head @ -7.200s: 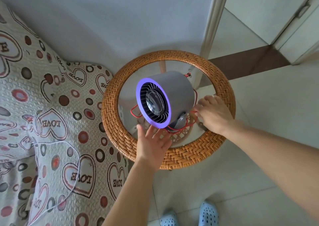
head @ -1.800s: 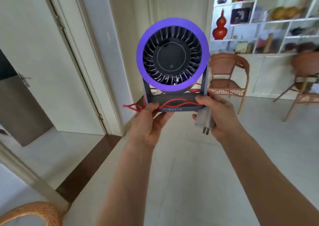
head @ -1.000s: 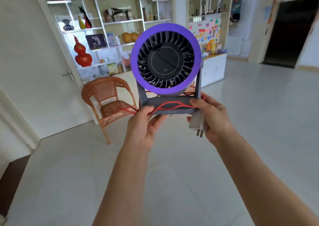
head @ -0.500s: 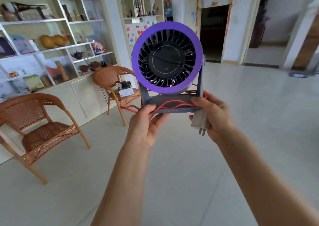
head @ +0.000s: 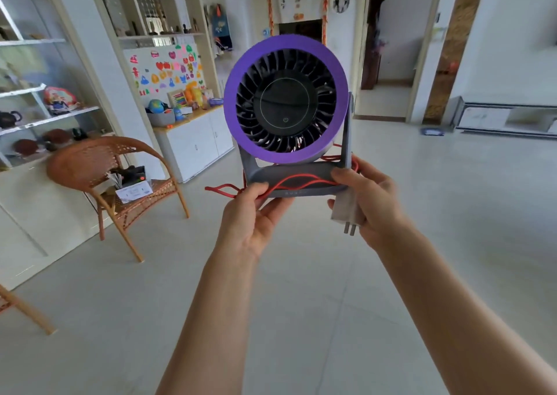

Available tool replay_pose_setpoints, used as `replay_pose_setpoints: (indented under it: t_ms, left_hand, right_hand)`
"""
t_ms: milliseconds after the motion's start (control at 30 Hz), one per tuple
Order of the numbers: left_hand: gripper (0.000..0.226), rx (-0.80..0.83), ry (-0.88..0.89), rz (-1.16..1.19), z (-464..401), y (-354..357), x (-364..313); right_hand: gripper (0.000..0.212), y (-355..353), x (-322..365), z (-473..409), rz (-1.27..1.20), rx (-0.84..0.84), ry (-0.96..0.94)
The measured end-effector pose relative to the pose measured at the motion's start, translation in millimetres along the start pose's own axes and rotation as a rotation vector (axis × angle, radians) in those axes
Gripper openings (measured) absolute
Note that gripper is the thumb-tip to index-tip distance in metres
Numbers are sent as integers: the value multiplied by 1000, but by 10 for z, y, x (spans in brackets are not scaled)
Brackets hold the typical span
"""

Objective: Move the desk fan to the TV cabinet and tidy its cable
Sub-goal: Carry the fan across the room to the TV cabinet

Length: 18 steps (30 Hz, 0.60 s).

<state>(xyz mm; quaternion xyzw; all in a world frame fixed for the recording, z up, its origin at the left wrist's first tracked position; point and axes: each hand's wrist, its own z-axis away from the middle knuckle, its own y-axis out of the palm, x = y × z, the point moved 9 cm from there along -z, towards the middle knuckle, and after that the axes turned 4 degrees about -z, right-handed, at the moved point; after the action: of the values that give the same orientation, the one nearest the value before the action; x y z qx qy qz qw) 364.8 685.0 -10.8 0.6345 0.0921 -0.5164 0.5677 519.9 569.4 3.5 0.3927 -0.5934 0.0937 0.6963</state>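
I carry the desk fan (head: 285, 102) upright in front of me; it has a purple ring, black blades and a grey stand. My left hand (head: 251, 214) grips the left end of the stand's base. My right hand (head: 366, 201) grips the right end and also holds the white plug (head: 346, 214), prongs pointing down. The red cable (head: 289, 182) lies in loops across the base and trails off to the left. A low white TV cabinet (head: 506, 117) stands against the wall at the far right.
A wicker chair (head: 99, 171) with papers on its seat stands to the left. White shelving and a low cupboard (head: 196, 144) with toys line the left wall. Pale tiled floor (head: 301, 274) stretches ahead. Doorways open at the back.
The view has swung right across the room: the shelves and chairs slid left and the TV cabinet came into sight. Both hands keep the same hold on the fan, carried from the wicker table.
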Motion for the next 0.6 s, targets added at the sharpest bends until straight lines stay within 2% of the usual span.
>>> replay_pose_setpoints:
  t_ms: [233, 600]
  left_hand:
    - [14, 79, -57, -18, -941, 657, 417]
    - [14, 215, -140, -84, -2937, 1874, 780]
  right_hand:
    - [40, -522, 148, -925, 10, -100, -31]
    - [42, -1086, 433, -2915, -15, -229, -119]
